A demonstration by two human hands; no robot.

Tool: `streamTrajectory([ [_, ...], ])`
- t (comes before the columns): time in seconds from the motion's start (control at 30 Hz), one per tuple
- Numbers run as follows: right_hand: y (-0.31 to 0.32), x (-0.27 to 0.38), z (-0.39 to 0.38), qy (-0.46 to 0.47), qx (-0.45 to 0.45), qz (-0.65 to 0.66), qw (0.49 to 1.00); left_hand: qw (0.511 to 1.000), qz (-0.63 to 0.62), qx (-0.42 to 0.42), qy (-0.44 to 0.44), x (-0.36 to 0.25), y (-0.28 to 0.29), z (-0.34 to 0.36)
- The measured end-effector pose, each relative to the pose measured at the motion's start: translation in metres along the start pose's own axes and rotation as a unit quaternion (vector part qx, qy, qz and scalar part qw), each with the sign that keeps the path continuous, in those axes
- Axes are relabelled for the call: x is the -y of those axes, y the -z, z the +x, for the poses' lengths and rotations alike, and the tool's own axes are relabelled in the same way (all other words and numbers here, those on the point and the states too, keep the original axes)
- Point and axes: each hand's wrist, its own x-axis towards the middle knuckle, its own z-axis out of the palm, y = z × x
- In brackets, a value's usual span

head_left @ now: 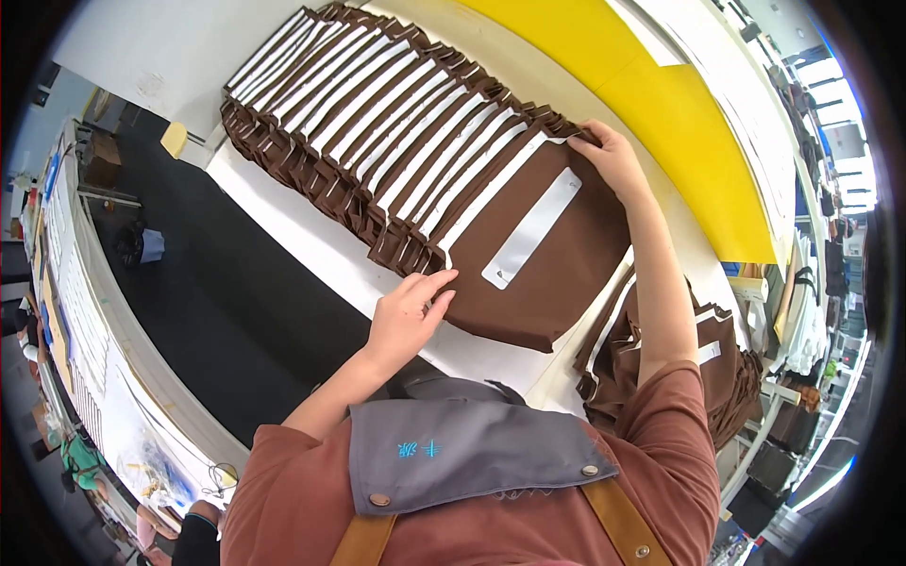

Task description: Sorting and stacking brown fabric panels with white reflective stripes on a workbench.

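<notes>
A long row of overlapping brown fabric pieces with white strips [340, 104] lies fanned out on the white table [293, 217]. The nearest piece [557, 274] is flat, with a white rectangular strip [528, 226] across it. My left hand [409, 316] rests at its left edge by the end of the row, fingers loosely extended and apart. My right hand [609, 158] pinches the far right corner of that piece. A second pile of similar brown pieces [717, 387] lies beside my right forearm.
A yellow board [661, 113] runs along the far side. A dark floor strip [208, 302] separates my table from another white worktable [104, 358] at left, where people [85, 472] are visible. Racks with hanging items [802, 311] stand at right.
</notes>
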Motion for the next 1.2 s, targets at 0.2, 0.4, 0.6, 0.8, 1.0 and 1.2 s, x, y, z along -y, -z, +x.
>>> streamTrajectory([
  [0.2, 0.002, -0.002, 0.008, 0.009, -0.021, -0.035, 0.999, 0.991, 0.099, -0.038, -0.083, 0.006, -0.003, 0.012],
  [0.4, -0.014, -0.018, 0.010, 0.027, -0.058, -0.118, 0.991, 0.978, 0.184, -0.053, -0.080, 0.016, -0.010, 0.015],
  [0.6, -0.022, -0.029, 0.020, 0.092, -0.054, -0.202, 0.974, 0.964, 0.229, -0.073, -0.111, 0.010, -0.010, 0.013],
  [0.8, -0.041, -0.017, 0.020, 0.055, -0.065, -0.286, 0.954, 0.906, 0.390, -0.059, -0.155, -0.007, -0.011, 0.012],
  [1.0, -0.035, -0.014, 0.015, 0.034, -0.040, -0.281, 0.958, 0.869, 0.426, 0.114, -0.224, -0.012, -0.025, 0.011],
  [1.2, 0.042, -0.026, -0.043, 0.149, -0.156, -0.197, 0.956, 0.853, 0.457, 0.109, -0.226, -0.006, -0.028, 0.009],
])
